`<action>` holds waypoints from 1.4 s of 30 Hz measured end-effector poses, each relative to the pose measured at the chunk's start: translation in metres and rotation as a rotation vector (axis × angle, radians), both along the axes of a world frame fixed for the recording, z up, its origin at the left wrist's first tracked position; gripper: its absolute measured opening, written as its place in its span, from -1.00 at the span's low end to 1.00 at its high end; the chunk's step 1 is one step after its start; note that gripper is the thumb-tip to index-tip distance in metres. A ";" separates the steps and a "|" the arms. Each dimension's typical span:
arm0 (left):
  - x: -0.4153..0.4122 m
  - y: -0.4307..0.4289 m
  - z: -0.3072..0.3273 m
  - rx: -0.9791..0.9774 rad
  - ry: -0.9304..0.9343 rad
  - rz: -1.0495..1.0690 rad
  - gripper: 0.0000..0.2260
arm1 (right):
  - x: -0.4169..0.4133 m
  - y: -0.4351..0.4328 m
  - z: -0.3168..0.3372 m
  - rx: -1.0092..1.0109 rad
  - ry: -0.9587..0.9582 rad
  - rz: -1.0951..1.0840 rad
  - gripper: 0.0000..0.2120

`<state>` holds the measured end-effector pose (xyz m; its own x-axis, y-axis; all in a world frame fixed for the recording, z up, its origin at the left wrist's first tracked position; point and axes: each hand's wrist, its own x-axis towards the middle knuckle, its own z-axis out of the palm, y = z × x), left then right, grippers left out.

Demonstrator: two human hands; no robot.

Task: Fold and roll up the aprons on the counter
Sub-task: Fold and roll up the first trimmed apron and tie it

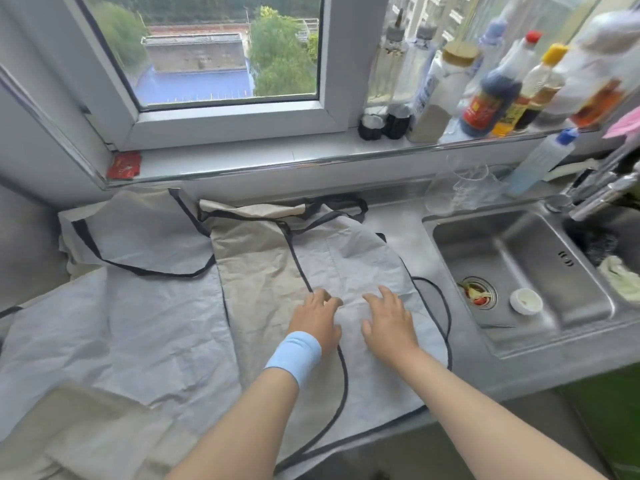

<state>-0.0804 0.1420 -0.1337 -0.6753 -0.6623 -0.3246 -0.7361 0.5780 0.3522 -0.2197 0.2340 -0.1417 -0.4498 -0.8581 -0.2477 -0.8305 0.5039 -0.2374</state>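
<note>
Flat beneath both hands (353, 320) lies a grey apron (360, 268) on the counter (408, 230).

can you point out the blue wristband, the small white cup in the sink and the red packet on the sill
blue wristband (293, 356), head view, middle of the band on the left wrist
small white cup (525, 301), head view, its open top
red packet (123, 165), head view, centre of its face

My kitchen by the window

Daylight comes in through my big window (214, 53). Bottles (491, 88) stand on the sill (242, 161), and my steel sink (519, 271) sits on the right.
</note>
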 end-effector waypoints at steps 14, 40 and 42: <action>-0.027 0.112 -0.023 0.138 -0.031 0.233 -0.50 | -0.063 0.094 -0.002 -0.093 -0.378 -0.519 -0.28; 0.104 0.050 0.066 0.365 -0.145 0.814 -0.82 | 0.064 -0.006 0.039 0.193 -0.387 0.442 -0.37; 0.112 0.044 0.052 0.370 -0.308 0.731 -0.77 | 0.072 -0.013 0.029 0.322 -0.334 0.495 -0.37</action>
<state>0.0318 0.1860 -0.0813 0.0307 -0.7110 -0.7025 -0.9708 -0.1884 0.1483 -0.1476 0.2206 -0.1127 0.1221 -0.8032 -0.5831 -0.8899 0.1716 -0.4227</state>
